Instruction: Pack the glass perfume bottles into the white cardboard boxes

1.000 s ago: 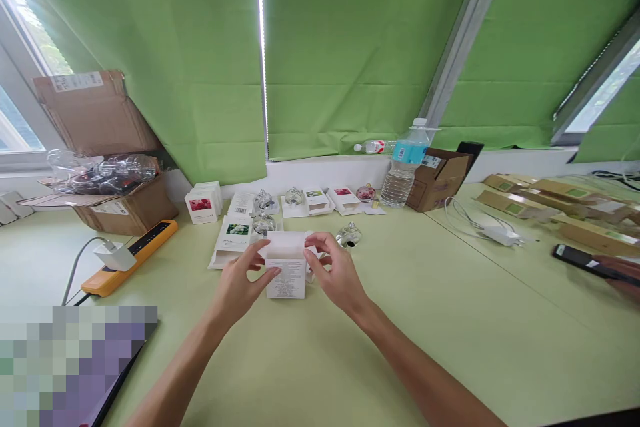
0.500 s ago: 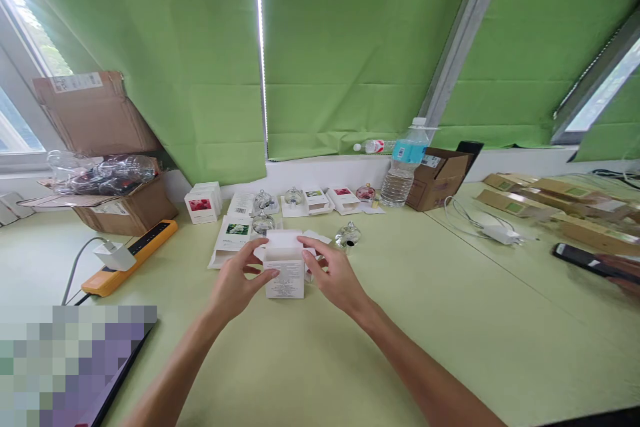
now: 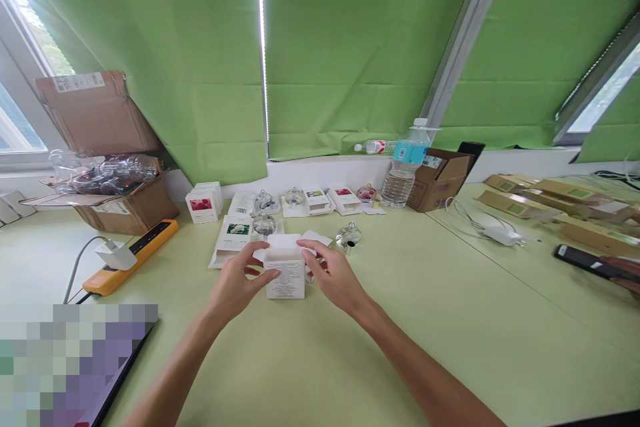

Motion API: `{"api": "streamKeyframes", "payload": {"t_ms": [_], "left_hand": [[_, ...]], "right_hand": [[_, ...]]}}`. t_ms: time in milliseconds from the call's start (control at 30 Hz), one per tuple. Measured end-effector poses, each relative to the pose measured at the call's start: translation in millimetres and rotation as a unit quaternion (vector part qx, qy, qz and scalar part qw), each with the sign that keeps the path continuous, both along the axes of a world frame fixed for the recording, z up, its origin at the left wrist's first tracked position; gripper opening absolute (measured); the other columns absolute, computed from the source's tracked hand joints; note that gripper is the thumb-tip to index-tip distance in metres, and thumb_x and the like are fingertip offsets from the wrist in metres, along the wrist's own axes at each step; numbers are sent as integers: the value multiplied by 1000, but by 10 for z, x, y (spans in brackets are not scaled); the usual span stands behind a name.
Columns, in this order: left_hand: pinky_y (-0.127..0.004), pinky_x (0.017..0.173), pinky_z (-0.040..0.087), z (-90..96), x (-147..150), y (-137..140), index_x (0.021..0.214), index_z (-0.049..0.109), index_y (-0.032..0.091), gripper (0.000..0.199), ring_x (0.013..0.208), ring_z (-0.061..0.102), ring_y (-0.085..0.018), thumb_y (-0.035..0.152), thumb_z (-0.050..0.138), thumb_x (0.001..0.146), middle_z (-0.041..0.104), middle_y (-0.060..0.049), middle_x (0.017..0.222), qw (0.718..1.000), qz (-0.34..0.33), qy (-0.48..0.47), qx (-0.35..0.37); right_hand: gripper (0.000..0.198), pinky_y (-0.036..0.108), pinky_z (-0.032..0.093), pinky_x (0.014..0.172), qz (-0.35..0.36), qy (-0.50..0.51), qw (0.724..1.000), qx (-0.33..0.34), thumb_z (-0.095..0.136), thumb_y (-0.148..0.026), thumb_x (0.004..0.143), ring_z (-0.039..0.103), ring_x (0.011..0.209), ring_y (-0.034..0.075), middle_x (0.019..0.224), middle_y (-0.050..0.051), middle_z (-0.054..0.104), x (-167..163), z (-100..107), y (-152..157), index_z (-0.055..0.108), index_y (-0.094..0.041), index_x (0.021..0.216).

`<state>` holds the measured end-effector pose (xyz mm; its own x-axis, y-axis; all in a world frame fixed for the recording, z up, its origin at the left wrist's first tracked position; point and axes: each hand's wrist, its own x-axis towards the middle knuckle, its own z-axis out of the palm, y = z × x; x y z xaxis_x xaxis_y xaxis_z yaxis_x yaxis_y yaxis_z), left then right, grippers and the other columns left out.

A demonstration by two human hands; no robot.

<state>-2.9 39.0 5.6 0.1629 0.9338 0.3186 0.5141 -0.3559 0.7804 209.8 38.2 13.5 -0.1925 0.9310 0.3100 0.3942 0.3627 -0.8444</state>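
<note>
A small white paper box (image 3: 286, 283) with fine print on its front stands upright on the table, its top flap raised at the back. My left hand (image 3: 241, 281) grips the box's left side, thumb on the front near the upper edge. On the other side, my right hand (image 3: 334, 273) pinches the upper right corner by the flap. Just behind the box is a clear glass ornament (image 3: 264, 223), next to a white box with a white-flower picture (image 3: 237, 230). Another glass ornament (image 3: 349, 235) lies right of my right hand, its dark opening facing me.
Several flower-picture boxes (image 3: 203, 203) and glass pieces line the back. A water bottle (image 3: 400, 170) and a cardboard box (image 3: 435, 180) stand behind right. An orange power strip (image 3: 131, 257) and a blurred-out screen (image 3: 75, 367) lie left. At right, another person's hand (image 3: 623, 273) holds a phone (image 3: 583, 259).
The raised flap of the white box has tipped a little lower. Both hands keep their places on the box, and the view has shifted very slightly.
</note>
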Motion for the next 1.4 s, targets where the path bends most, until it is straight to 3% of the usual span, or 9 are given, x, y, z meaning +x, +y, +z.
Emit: {"api": "streamKeyframes", "payload": {"t_ms": [267, 500, 667, 933, 1267, 1400], "left_hand": [[-33, 74, 56, 0, 6, -19, 109, 54, 27, 37, 82, 64, -16, 47, 61, 78, 64, -1, 106, 1000, -1, 2, -3], [-35, 77, 54, 33, 27, -53, 122, 50, 30, 49, 84, 65, -19, 50, 60, 78, 65, -1, 86, 999, 13, 24, -21], [-35, 76, 53, 45, 26, -60, 127, 48, 33, 57, 80, 65, -19, 53, 61, 76, 65, -1, 85, 998, 34, 43, -40], [-36, 73, 53, -16, 10, -24, 122, 53, 31, 54, 81, 64, -21, 54, 62, 74, 67, -3, 91, 998, 30, 33, -34], [-35, 73, 53, 3, 25, -43, 114, 53, 30, 46, 82, 64, -21, 52, 62, 75, 66, -2, 102, 998, 19, 22, -54], [-34, 75, 52, 21, 28, -54, 118, 53, 31, 49, 84, 63, -20, 52, 63, 75, 63, -2, 112, 999, 16, -2, -49]], "right_hand": [[38, 29, 49, 59, 13, 2, 1000, -21, 38, -47, 92, 60, 63, 16, 83, 3, 65, 2, -37, 17, 58, -24, 116], [43, 29, 48, 62, 8, -17, 1000, -11, 36, -47, 94, 57, 65, 16, 78, 3, 64, -5, -12, -10, 53, -26, 127], [45, 29, 46, 63, 12, -31, 999, -3, 35, -45, 94, 54, 66, 15, 81, 3, 64, -2, 2, -19, 49, -24, 132], [42, 27, 44, 62, 11, -39, 999, 3, 35, -45, 94, 54, 71, 16, 89, 4, 65, -1, 4, -14, 56, -22, 123], [38, 24, 40, 55, 19, -32, 999, -12, 36, -45, 94, 51, 62, 14, 71, 0, 58, -8, 0, -17, 57, -23, 116], [40, 26, 44, 62, 20, -4, 1000, -17, 40, -46, 92, 53, 70, 15, 82, 2, 60, -7, -5, -13, 56, -23, 120]]}}
